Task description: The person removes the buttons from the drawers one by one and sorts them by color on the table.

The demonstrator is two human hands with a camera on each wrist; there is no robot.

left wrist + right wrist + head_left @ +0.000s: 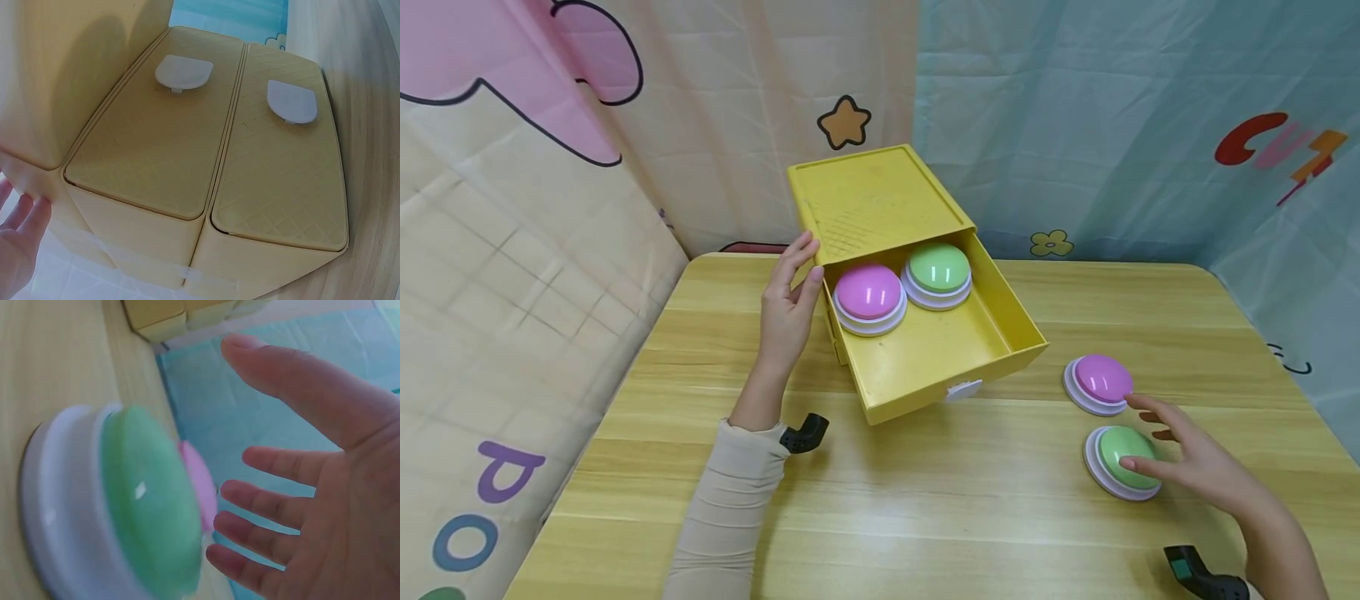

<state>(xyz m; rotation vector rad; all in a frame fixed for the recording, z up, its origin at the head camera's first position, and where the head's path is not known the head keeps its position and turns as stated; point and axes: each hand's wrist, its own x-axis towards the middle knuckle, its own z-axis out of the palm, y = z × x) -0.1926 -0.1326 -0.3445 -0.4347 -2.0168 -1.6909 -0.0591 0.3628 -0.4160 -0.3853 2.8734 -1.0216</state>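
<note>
A yellow drawer cabinet [880, 200] stands at the back of the table, its top drawer [940, 350] pulled out. Inside that drawer sit a pink push-button light [868, 292] and a green one [938, 267], both on white bases. My left hand [787, 300] rests with extended fingers against the cabinet's left side. On the table at the right lie another pink push-button light [1102, 379] and another green push-button light [1126, 461]. Just over the green one hovers my right hand [1195, 458], thumb and fingers spread; the right wrist view shows a gap between them and the dome.
Two closed lower drawers with white handles [183, 72] appear in the left wrist view. The wooden table [925, 517] reaches back to printed curtains [1075, 125]. A black wrist camera [805, 433] sits on my left wrist, another [1206, 575] on my right.
</note>
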